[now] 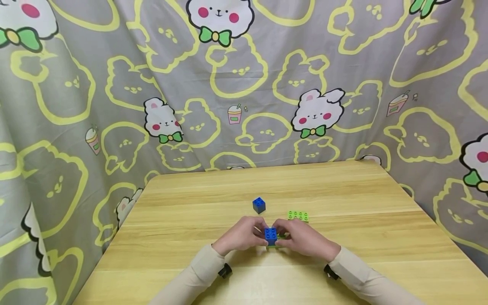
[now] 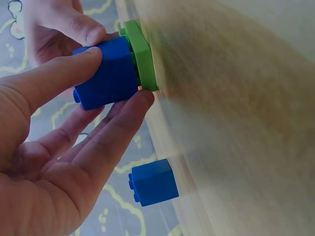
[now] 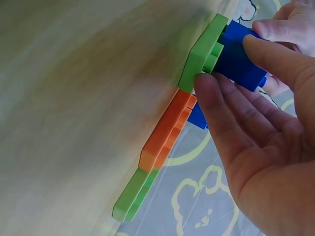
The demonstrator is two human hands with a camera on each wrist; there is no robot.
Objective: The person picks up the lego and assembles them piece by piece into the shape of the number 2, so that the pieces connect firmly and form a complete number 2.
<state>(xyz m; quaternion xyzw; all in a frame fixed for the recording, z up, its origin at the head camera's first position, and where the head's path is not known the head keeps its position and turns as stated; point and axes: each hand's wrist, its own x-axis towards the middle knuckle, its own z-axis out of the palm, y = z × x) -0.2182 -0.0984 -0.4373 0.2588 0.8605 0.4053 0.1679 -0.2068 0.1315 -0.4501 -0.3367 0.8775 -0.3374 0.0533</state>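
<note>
Both hands meet over one blue brick (image 1: 270, 235), which has studs on top and sits at a green flat brick (image 2: 142, 56). My left hand (image 1: 245, 234) pinches the blue brick between thumb and fingers from the left. From the other side my right hand (image 1: 303, 238) grips the same blue brick, a fingertip touching the green flat brick in the right wrist view. The green brick's studs show past one end of the blue one (image 3: 241, 56). Whether the two are pressed fully together I cannot tell.
Beyond the hands stands another blue brick (image 1: 259, 205) on the wooden table (image 1: 183, 212). A second green flat brick (image 1: 298, 215) lies behind the right hand. The right wrist view shows an orange flat brick (image 3: 167, 130) between the green ones. A patterned curtain (image 1: 244, 84) surrounds the table.
</note>
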